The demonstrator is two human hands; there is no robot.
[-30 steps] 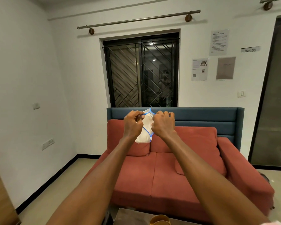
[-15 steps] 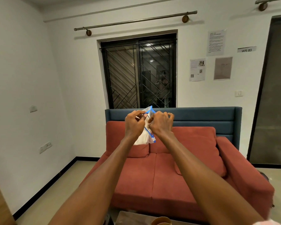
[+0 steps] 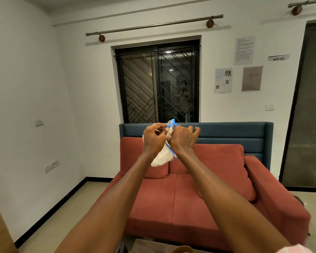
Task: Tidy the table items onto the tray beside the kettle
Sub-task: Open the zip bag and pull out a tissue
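Bag: where both arms stretch out at chest height, a clear zip bag [image 3: 169,143] with a blue seal strip is held up in the air between the two hands, in front of the sofa back; white material fills its lower part and hangs below the left wrist.
Seal strip: the blue edge [image 3: 172,123] pokes up above the knuckles and runs down along the inner side of the right wrist.
Left hand: the left hand [image 3: 153,140] is curled with its fingertips pinched together on the bag's upper edge, thumb side turned toward the other hand.
Right hand: the right hand [image 3: 181,139] nips the same edge just beside the left; its thumb and first finger are closed on the bag, while the outer fingers stand loose and spread, off the plastic.
Gap between hands: the two hands are almost touching, with only the bag between them.
Sofa: a red sofa [image 3: 199,189] with a blue padded back stands behind and below the bag, against the far wall.
Window: a dark barred window [image 3: 158,83] sits above the sofa back, directly behind the hands.
Table: a sliver of tabletop [image 3: 150,246] shows at the bottom edge, well below the bag, with the rim of a brown cup [image 3: 182,250] on it.
Wall papers: printed sheets [image 3: 223,80] are stuck on the wall right of the window.
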